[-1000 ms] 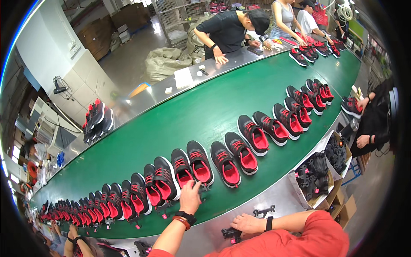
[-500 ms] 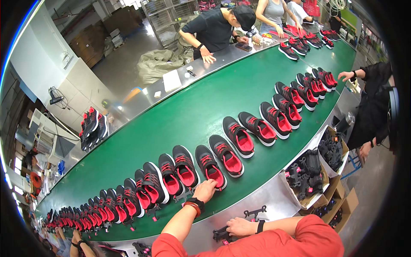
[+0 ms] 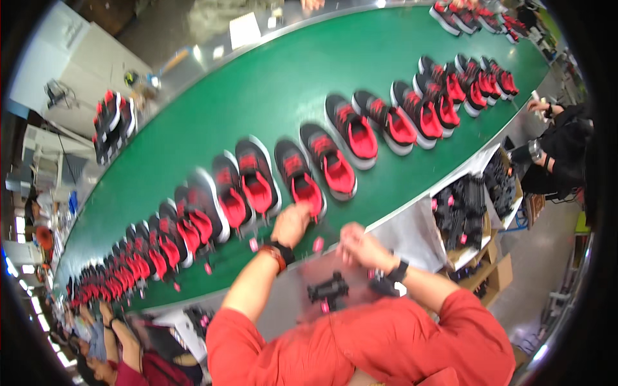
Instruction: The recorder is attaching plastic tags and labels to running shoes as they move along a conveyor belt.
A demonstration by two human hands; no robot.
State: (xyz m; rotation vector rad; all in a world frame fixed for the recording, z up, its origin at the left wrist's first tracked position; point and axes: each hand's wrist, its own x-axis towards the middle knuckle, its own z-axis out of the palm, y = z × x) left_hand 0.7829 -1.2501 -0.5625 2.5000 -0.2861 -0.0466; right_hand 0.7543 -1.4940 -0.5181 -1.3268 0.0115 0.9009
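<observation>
Sneakers in black with red lining and laces and white soles stand in a long row on the green belt. At the heel of one sneaker [image 3: 300,177], my left hand [image 3: 293,225] is closed, its fingers gripping the heel edge. My right hand [image 3: 360,246] is held at the belt's near edge with its fingers curled together. It is blurred, and what it holds, if anything, cannot be made out. Between the hands shows a small pink tag [image 3: 318,244]. Below them, a black plastic shoe hanger [image 3: 328,287] lies on the metal ledge.
Cartons of black hangers [image 3: 458,212] stand at my right. Beyond them is a co-worker in black [image 3: 560,141]. At the lower left another person [image 3: 138,347] reaches toward the belt [image 3: 212,103]. More sneakers [image 3: 116,125] stand on the far-side ledge, near a white sheet [image 3: 244,30].
My right hand has risen from the hangers on the ledge toward my left hand. My left hand stays at the sneaker's heel. The view has tilted down, so the belt appears higher.
</observation>
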